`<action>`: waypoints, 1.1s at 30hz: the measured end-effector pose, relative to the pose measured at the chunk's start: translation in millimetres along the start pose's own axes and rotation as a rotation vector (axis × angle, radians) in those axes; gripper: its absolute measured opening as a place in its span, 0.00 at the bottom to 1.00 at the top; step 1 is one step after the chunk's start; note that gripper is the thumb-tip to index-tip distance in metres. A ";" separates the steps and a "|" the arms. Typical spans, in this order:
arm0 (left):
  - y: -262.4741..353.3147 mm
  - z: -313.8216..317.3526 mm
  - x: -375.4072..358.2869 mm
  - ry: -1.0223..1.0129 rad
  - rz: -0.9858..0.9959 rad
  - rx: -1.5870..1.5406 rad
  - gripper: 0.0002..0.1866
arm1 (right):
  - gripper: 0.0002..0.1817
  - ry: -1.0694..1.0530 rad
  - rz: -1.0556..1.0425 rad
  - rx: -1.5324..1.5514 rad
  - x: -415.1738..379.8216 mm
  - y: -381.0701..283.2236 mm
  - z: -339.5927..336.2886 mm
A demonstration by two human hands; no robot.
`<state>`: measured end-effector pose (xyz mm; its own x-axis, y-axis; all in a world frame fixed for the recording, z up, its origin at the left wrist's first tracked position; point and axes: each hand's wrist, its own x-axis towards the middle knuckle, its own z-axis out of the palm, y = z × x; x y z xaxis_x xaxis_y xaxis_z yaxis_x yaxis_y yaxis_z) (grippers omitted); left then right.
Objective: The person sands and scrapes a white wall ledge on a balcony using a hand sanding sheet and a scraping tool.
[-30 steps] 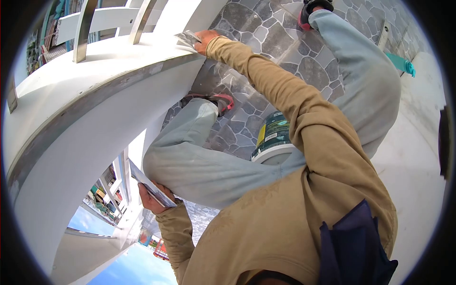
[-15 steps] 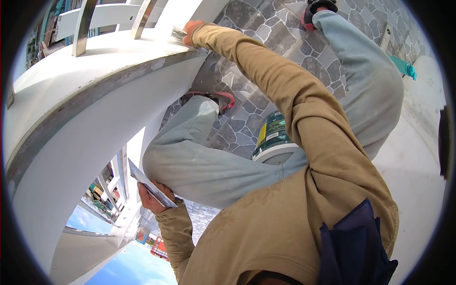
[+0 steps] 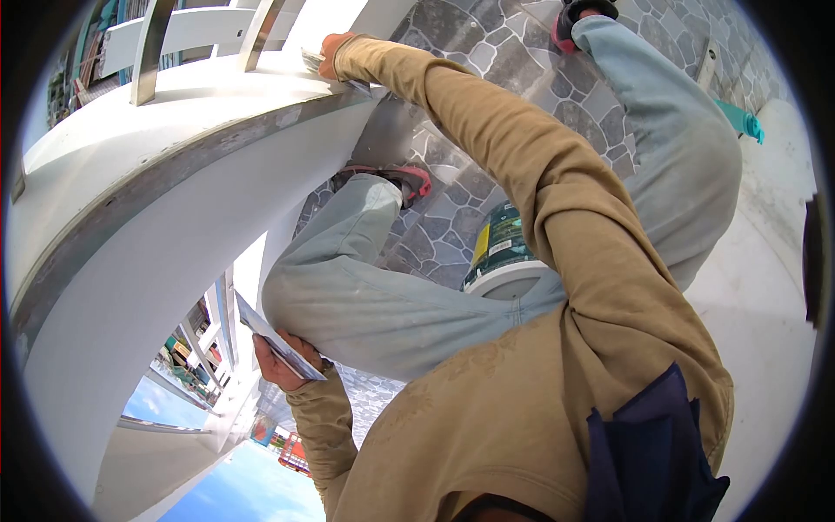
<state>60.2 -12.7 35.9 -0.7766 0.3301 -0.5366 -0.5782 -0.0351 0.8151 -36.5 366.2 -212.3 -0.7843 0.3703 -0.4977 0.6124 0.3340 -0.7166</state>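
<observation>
My right hand (image 3: 331, 56) is at the end of the white curved ledge (image 3: 217, 91), closed on a small flat greyish blade (image 3: 310, 60) that looks like a putty knife. Fingers and sleeve hide most of that tool. Along the ledge's edge runs a rough grey strip (image 3: 156, 165). Lower down, beside my left knee, my left hand (image 3: 280, 361) grips a thin, flat metal plate (image 3: 277, 344) by its middle. The plate is tilted, and its face is seen nearly edge-on.
Metal posts (image 3: 152, 52) and white rails rise from the ledge. Between my legs stands a green-labelled bucket (image 3: 502, 248) with a white rim. Stone-patterned paving (image 3: 444, 35) lies below. On the right are a teal object (image 3: 739, 120) and a level-like bar (image 3: 707, 68).
My right hand has slid a short way left along the ledge with its blade. My left hand and the plate stay nearly where they were.
</observation>
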 end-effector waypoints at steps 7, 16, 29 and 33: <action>-0.6 5.4 0.7 0.065 0.004 -0.050 0.24 | 0.25 -0.092 -0.104 0.047 -32.0 -38.3 -41.6; 2.6 -2.3 6.0 -0.120 -0.028 -0.065 0.20 | 0.24 0.023 -0.309 0.134 -87.4 -74.9 -71.6; 1.9 -8.0 11.6 -0.306 0.001 0.010 0.21 | 0.24 0.137 -0.215 0.389 0.4 162.1 -29.1; 4.1 -14.1 12.5 -0.385 -0.061 -0.004 0.24 | 0.12 0.201 -0.119 0.407 9.9 158.5 14.3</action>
<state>44.6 -22.1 29.4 -0.5908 0.6613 -0.4622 -0.6218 -0.0082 0.7831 51.3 410.5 -337.8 -0.7873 0.5242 -0.3246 0.3989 0.0316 -0.9164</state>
